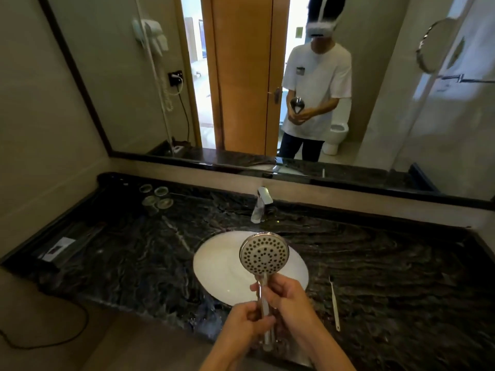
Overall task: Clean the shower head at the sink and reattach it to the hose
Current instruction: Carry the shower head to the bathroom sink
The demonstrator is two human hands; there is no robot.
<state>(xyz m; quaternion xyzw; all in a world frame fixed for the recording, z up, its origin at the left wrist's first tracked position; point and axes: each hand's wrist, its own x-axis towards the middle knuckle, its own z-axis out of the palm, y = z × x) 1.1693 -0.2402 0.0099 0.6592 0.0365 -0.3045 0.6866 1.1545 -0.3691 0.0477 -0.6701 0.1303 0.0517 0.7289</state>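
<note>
A chrome shower head point(263, 254) with a round, dotted spray face stands upright over the white sink basin point(217, 274), its face turned toward me. My left hand point(247, 321) grips the lower part of its handle. My right hand point(284, 294) holds the handle a little higher, fingers curled round it. No hose is in view. A white toothbrush point(334, 303) lies on the dark marble counter point(401, 263) to the right of the basin.
A chrome faucet point(261, 203) stands behind the basin. Several glass coasters or lids point(156, 196) sit at the back left, and a dark tray with a card point(57, 249) at the far left. A wide mirror point(241, 76) spans the wall.
</note>
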